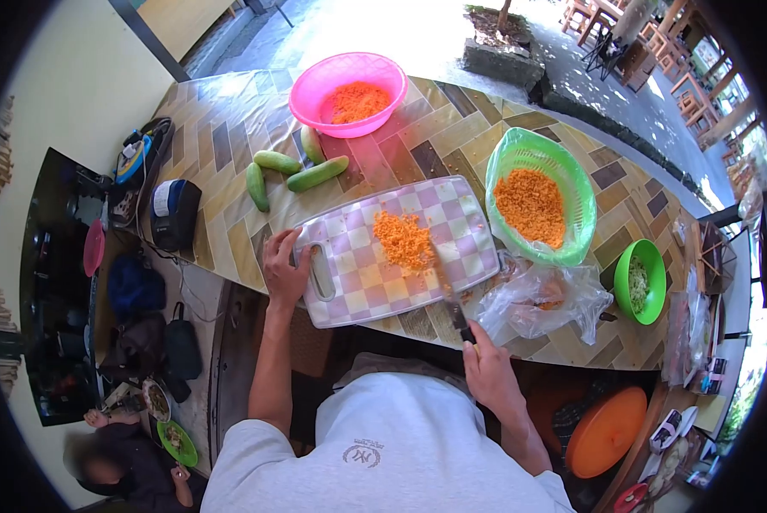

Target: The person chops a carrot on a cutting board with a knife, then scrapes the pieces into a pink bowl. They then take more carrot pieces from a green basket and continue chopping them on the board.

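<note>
My right hand (pixel 489 369) is closed round the black handle of a kitchen knife (pixel 454 309). The knife's blade lies over the right part of a checkered pink-and-white cutting board (pixel 349 231), its tip touching a heap of finely chopped carrot (pixel 403 242). At the board's left edge, beside the handle slot, my left hand (pixel 284 269) grips the rim. Just right of the board, a green basket (pixel 590 201) lined with plastic holds more chopped carrot (pixel 531 208). A crumpled clear plastic bag (pixel 563 299) lies below that basket, near my right hand.
Several cucumbers (pixel 318 173) lie beyond the board, close to a pink basket (pixel 392 73) with chopped carrot in it. A green bowl (pixel 654 295) holds pale green shreds. A dark device (pixel 176 214) stands at the table's left. Another person (pixel 127 457) sits lower left, near plates.
</note>
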`<move>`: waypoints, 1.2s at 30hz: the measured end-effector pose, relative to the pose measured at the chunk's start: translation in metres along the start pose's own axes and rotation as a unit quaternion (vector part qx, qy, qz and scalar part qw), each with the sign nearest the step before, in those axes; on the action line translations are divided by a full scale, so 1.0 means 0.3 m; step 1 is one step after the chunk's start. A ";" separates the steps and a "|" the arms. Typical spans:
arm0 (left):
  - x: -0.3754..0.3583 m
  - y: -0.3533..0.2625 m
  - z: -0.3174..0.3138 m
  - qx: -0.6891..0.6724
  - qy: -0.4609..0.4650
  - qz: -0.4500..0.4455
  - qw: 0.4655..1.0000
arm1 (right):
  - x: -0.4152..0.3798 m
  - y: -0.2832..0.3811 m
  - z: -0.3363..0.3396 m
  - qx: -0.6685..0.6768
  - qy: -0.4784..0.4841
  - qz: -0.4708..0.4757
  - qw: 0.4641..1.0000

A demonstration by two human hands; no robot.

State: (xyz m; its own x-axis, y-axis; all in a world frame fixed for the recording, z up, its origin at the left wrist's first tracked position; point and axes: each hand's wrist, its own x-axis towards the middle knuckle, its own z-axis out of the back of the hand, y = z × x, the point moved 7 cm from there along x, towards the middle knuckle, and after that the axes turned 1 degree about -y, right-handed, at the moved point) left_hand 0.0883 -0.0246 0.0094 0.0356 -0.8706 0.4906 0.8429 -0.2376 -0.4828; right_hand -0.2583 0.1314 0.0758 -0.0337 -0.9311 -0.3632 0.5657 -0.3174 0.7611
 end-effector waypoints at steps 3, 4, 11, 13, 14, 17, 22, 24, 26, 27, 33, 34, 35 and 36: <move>0.002 -0.001 0.009 -0.021 -0.004 0.008 1.000 | 0.025 0.019 -0.022 -0.006 -0.043 0.040 0.998; 0.002 0.005 0.011 -0.025 -0.002 0.009 1.000 | 0.032 0.033 -0.029 -0.012 -0.066 0.059 0.996; 0.013 0.011 -0.002 -0.042 0.034 0.006 0.998 | 0.179 0.067 -0.070 -0.144 -0.078 -0.032 0.986; 0.004 0.019 -0.006 -0.062 0.043 0.021 0.997 | 0.179 0.067 -0.092 -0.169 -0.079 -0.056 0.981; 0.003 0.024 -0.009 -0.074 0.042 0.028 0.996 | 0.173 0.062 -0.104 -0.162 -0.087 -0.060 0.981; 0.010 0.026 -0.016 -0.065 0.052 0.023 0.996 | 0.162 0.040 -0.130 -0.142 -0.140 -0.056 0.978; 0.015 0.037 -0.030 -0.069 0.077 0.016 0.995 | 0.141 0.034 -0.182 -0.138 -0.159 -0.048 0.976; 0.017 0.036 -0.033 -0.074 0.076 0.008 0.994 | 0.130 0.069 -0.193 -0.139 -0.141 -0.020 0.980; 0.024 0.031 -0.033 -0.067 0.077 0.003 0.995 | 0.135 0.061 -0.180 -0.136 -0.142 -0.057 0.979; 0.024 0.029 -0.032 -0.064 0.080 0.001 0.995 | 0.150 0.058 -0.166 -0.130 -0.139 -0.086 0.978; 0.027 0.027 -0.035 -0.062 0.082 -0.006 0.995 | 0.208 0.096 -0.190 -0.158 -0.127 -0.055 0.978; 0.030 0.027 -0.035 -0.062 0.083 -0.006 0.995 | 0.210 0.105 -0.191 -0.163 -0.125 -0.062 0.977; 0.030 0.024 -0.034 -0.061 0.083 -0.004 0.995 | 0.211 0.114 -0.191 -0.170 -0.122 -0.069 0.975; 0.030 0.023 -0.033 -0.062 0.084 -0.002 0.995 | 0.218 0.126 -0.188 -0.180 -0.117 -0.074 0.974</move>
State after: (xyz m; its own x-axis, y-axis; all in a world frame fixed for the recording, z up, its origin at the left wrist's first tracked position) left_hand 0.0891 -0.0384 0.0033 -0.0666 -0.9270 0.3692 0.7704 -0.2829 -0.5714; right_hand -0.1927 0.0687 0.0507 -0.3003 -0.9086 -0.2902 0.7905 -0.4073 0.4574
